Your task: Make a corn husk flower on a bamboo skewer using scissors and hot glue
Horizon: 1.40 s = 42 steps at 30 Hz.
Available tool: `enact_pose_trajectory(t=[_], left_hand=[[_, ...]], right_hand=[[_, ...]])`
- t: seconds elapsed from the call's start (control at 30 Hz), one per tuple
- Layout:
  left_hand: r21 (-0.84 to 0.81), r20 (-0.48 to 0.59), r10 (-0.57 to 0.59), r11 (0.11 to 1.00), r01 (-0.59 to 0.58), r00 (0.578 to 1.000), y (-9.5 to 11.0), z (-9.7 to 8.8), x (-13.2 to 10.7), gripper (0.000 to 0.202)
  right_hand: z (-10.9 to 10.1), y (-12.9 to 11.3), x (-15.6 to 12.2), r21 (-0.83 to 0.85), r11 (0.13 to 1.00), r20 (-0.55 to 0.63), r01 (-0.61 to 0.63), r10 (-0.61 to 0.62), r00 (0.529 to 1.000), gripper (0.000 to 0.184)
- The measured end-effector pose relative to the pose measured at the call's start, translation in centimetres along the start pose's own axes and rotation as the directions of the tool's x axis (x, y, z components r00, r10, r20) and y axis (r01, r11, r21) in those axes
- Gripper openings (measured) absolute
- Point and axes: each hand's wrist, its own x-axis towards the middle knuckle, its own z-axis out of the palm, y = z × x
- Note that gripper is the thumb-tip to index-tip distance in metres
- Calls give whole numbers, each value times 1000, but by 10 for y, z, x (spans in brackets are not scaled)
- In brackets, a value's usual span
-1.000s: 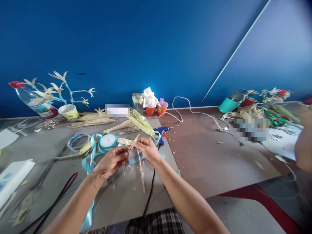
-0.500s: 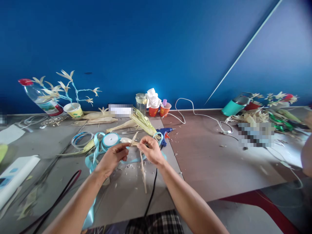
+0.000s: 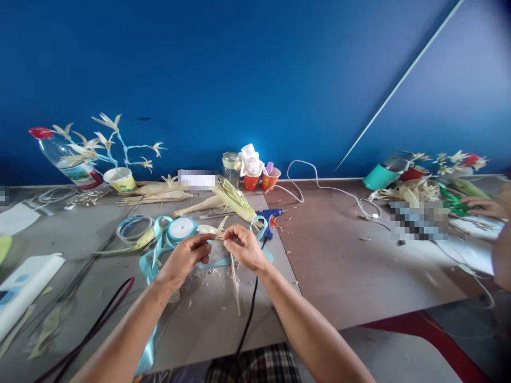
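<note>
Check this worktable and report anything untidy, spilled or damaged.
The turquoise ribbon looks untidy, lying in loose loops beside a spool and trailing toward the near edge of the tabletop. Pale scraps litter it below the left hand and right hand. Nothing looks clearly broken.

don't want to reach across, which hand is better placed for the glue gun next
Right, most likely: the glue gun lies just beyond the right hand; the left hand is farther away, with a husk strip at its fingertips.

Spool (image 3: 181,228) left of husk strip (image 3: 221,227), glue gun (image 3: 271,213) right, jar (image 3: 231,171) behind
</note>
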Motion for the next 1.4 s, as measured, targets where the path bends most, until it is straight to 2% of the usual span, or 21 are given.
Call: enact_pose_trajectory(t=[0.2,0.47,0.57,0.67,0.77,0.9,1.1,1.2,1.27,1.4], left_hand=[[-54,-6,2,999,-3,1000,3,3,-2,38],[-140,-46,6,990,-13,999,9,2,-4,37],[-130,-50,20,991,-27,999,9,2,-3,37],[-143,-47,14,989,-21,999,11,3,-3,37],[-184,-37,-7,983,0,999,13,5,-5,36],[-276,-24,-29,961,22,999,15,6,-6,33],[-328,16,-32,944,36,999,13,7,-5,32],[-327,9,-19,945,21,1000,11,7,-4,31],[-317,-3,-7,948,5,1000,9,6,-3,31],[-281,-29,1,960,-9,1000,7,3,-1,34]], right_hand=[[2,2,0,47,999,15,-16,15,1000,9],[6,14,4,361,923,46,-130,122,991,21],[6,15,5,387,904,105,-182,153,983,30],[9,15,5,380,904,120,-193,159,980,30],[14,16,3,352,916,92,-191,169,981,29],[22,18,0,199,963,59,-180,171,983,29],[27,16,-6,-61,998,72,5,0,997,32],[26,12,-8,-187,981,66,41,-29,997,34],[26,12,-8,-207,978,78,26,-10,997,32],[25,16,-6,-100,995,47,-32,37,998,23]])
